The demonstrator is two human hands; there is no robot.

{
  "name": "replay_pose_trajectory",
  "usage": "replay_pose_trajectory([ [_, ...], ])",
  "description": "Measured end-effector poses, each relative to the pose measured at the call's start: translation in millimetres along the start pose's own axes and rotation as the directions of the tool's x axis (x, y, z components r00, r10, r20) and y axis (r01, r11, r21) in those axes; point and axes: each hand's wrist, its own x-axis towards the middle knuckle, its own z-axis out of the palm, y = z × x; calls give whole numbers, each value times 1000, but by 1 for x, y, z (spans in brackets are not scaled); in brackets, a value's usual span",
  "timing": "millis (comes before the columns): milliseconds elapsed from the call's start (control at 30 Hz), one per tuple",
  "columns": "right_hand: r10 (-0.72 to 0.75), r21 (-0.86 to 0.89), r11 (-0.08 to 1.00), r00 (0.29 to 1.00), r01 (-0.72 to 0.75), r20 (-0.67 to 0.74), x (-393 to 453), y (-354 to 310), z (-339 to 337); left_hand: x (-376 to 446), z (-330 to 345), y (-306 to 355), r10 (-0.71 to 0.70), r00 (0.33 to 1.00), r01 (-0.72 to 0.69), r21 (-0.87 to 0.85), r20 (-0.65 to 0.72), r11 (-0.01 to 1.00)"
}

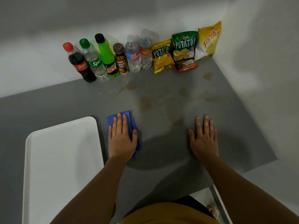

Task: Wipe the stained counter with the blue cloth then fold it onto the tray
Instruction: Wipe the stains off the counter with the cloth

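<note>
Left hand [122, 139] lies flat, palm down, on the blue cloth [125, 114], fingers extended and close together, pressing rather than pinching; nothing is gripped. The cloth sits on the grey counter [226, 101] just beside the right edge of the white tray [64, 159], apart from it by a thin strip of counter; a folded upper edge shows beyond the fingertips and a fringe of blue shows along the thumb side. Right hand [203, 139] rests flat on bare counter, well apart from the cloth, fingers slightly spread, empty. Brownish stains [145, 104] scatter over the counter beyond both hands, with another patch [207, 76] near the far right corner; none looks wiped yet, so I judge the wiping barely begun. Along the back wall stands a row of bottles [103, 59] and snack bags [184, 46], close to the farthest stains. Handling judgement: the cloth looks soft, light and limp, likely to bunch or slide under a loose palm, so steady downward pressure with a flat hand suits the wipe. For folding, taking it by two corners of the far edge seems best, since it will not hold shape if lifted from the middle. Strokes near the bottles call for care; they could tip easily.
</note>
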Motion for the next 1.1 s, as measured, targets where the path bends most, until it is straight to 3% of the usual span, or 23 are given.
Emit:
replay_pose_trajectory([
  [400, 6, -21, 1000, 1000, -6, 22, -1, -2, -4, 35, -10, -28, -120, 993, 120, 38, -23, 992],
  [767, 9, -33, 999, 1000, -8, 23, 0, -5, -6, 85, -5, 6, -55, 998, 52, 91, 34, 995],
  [1000, 14, -16, 1000, 1000, -14, 27, -1, -6, -9, 52, 2, 34, 138, 988, -141, 41, 67, 989],
  [1100, 10, -13, 1000, 999, -10, 36, 0, -6, -10, 32, 4, 24, 146, 986, -148, 22, 74, 989],
])
